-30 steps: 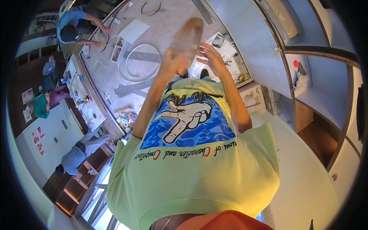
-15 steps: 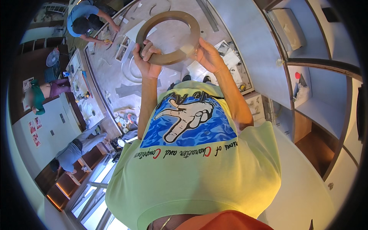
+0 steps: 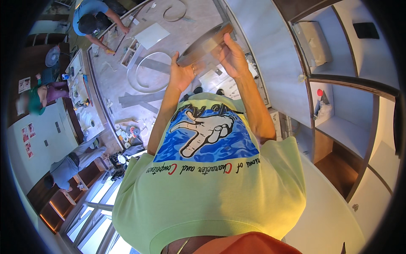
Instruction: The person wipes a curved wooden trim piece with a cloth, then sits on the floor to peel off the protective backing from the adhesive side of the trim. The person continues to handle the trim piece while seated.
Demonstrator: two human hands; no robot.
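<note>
- The ring (image 3: pixel 205 45) is raised in front of you, above the near part of the table (image 3: pixel 103 70), tilted and seen nearly edge-on, its right end farther away.
- Your right hand (image 3: pixel 234 59) is clamped on the right end, thumb along its side, fingers behind.
- Your left hand (image 3: pixel 182 76) meets the left end, thumb tip up; its fingers blur, so you cannot tell how firmly they close.
- It looks fairly light and stiff across its width, though its smooth face could slide on dry skin.
- Hold it best at opposite edges, thumbs near, fingers behind, without squeezing it oval.
- Left of it, a pale hoop (image 3: pixel 146 90) and white sheet (image 3: pixel 153 36) lie on the table.
</note>
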